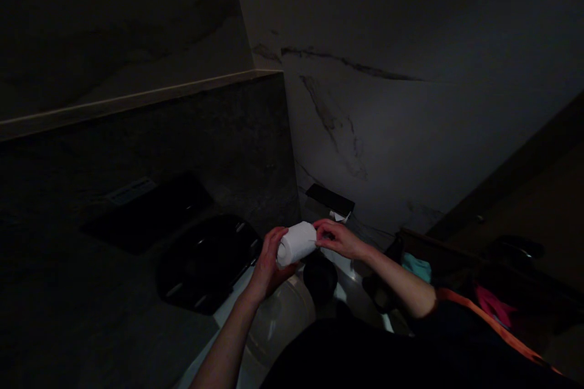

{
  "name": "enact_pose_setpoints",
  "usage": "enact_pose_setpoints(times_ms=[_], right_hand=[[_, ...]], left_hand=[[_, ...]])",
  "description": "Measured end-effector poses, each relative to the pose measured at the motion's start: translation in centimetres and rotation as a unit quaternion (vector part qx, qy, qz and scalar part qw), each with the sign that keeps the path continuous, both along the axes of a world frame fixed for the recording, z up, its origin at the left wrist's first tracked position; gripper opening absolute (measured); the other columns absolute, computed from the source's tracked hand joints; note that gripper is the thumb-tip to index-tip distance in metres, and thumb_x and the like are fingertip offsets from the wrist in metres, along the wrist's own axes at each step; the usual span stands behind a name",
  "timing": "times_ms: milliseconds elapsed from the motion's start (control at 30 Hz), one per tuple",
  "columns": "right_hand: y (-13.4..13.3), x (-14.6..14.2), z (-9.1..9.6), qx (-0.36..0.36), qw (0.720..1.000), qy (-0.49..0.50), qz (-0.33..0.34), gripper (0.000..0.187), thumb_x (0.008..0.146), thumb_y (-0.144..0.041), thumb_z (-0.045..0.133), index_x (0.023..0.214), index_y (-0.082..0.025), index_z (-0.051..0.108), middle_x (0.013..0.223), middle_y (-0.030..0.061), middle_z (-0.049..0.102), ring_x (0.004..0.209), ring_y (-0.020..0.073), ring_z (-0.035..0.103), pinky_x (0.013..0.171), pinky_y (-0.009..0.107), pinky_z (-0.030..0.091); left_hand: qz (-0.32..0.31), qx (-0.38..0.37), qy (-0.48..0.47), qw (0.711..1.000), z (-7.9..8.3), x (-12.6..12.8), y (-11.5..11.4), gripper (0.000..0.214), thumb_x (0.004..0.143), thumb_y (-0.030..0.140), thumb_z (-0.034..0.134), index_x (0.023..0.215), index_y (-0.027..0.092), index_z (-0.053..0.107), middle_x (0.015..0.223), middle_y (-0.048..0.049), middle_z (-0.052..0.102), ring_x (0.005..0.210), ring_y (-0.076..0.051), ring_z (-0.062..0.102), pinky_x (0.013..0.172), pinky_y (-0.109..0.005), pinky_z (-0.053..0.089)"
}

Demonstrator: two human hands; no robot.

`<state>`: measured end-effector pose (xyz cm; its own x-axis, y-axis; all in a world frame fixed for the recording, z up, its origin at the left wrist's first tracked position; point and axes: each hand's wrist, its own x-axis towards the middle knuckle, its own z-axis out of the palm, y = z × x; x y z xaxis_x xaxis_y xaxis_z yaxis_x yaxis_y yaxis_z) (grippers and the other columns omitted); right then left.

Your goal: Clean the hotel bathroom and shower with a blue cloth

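**Desk:** Where is the roll, and how is it held?

**Me:** I have the paper roll (297, 243) just below and left of the black holder (329, 199) on the marble wall (410, 134). My left hand (268, 262) is closed round its near end from underneath, which I take to be the grip bearing its weight. My right hand (338, 239) has thumb and fingertips pinched together on the far end, probably to steady it.

**Desk:** Any room around it?

**Me:** The toilet bowl (274, 322) lies open below the holder, under both hands. The raised lid (205, 261) stands left of the holder, apart from my left hand. The wooden cabinet (524, 194), right of the holder, crowds my right forearm. Above the roll it looks open.
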<state>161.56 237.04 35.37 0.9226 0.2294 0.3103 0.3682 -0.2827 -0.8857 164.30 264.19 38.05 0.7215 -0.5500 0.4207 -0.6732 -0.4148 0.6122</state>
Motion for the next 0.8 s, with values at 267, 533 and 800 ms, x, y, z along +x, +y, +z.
enact_pose_setpoints(times_ms=[267, 533, 800], right_hand=[[1.8, 0.3, -0.4, 0.148, 0.983, 0.093, 0.058, 0.07, 0.068, -0.042, 0.089, 0.129, -0.023, 0.061, 0.152, 0.0124, 0.051, 0.14, 0.0291, 0.049, 0.116, 0.048, 0.039], [6.5, 0.3, -2.0, 0.42, 0.866, 0.271, 0.024, 0.077, 0.06, -0.054, 0.092, 0.127, -0.026, 0.066, 0.12, 0.0062, 0.072, 0.103, 0.0217, 0.067, 0.086, 0.035, 0.053], [7.8, 1.2, -2.6, 0.351, 0.911, 0.174, -0.127, 0.054, 0.061, -0.061, 0.087, 0.084, -0.018, 0.063, 0.089, 0.0032, 0.07, 0.08, 0.0167, 0.063, 0.078, 0.031, 0.051]], left_hand=[[0.054, -0.088, 0.207, 0.973, 1.0, 0.1, -0.9, 0.09, 0.068, 0.041, 0.082, 0.145, 0.021, 0.04, 0.145, -0.0172, 0.052, 0.133, -0.036, 0.055, 0.115, -0.056, 0.042], [0.116, -0.33, 0.372, 0.86, -0.4, 1.0, -1.8, 0.105, 0.057, 0.041, 0.091, 0.147, 0.018, 0.044, 0.128, -0.0139, 0.069, 0.119, -0.031, 0.066, 0.105, -0.042, 0.051], [0.201, -0.474, 0.431, 0.741, -3.8, 1.2, -3.1, 0.062, 0.078, 0.024, 0.083, 0.134, 0.019, 0.056, 0.125, -0.0122, 0.072, 0.111, -0.026, 0.072, 0.099, -0.038, 0.058]])
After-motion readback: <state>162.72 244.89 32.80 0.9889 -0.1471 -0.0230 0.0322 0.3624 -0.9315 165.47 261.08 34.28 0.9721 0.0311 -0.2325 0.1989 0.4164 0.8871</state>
